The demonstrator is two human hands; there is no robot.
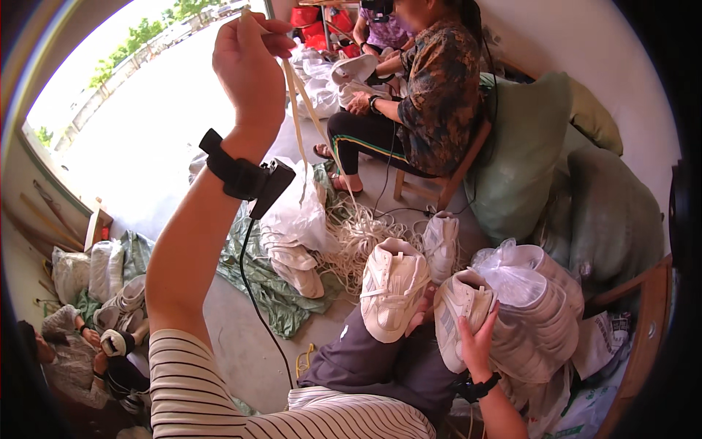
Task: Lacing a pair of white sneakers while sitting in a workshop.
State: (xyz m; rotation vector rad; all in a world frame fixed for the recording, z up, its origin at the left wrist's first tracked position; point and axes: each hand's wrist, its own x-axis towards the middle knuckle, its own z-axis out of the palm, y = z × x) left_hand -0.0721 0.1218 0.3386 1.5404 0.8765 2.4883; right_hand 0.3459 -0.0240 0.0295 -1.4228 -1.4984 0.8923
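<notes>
My left hand [252, 62] is raised high at the upper left, its fingers pinched on cream shoelaces [311, 106]. The laces hang down toward a tangled heap of laces [362, 230] on the floor. Low at the right, my right hand [479, 340] is closed around a white and grey sneaker [459, 311], toe downward. Fingertips show between it and a second white sneaker [391, 296], which has a lace across its front and stands over my lap. Whether those fingers also grip the second sneaker I cannot tell.
Another white shoe [441, 245] stands beyond the sneakers. Bagged shoe stacks [530, 314] rise at my right, with big green sacks [519, 157] behind. Ahead, a seated person [439, 95] handles shoes; another person [73, 351] sits at the left. White shoes [292, 260] lie by a green tarp [256, 271].
</notes>
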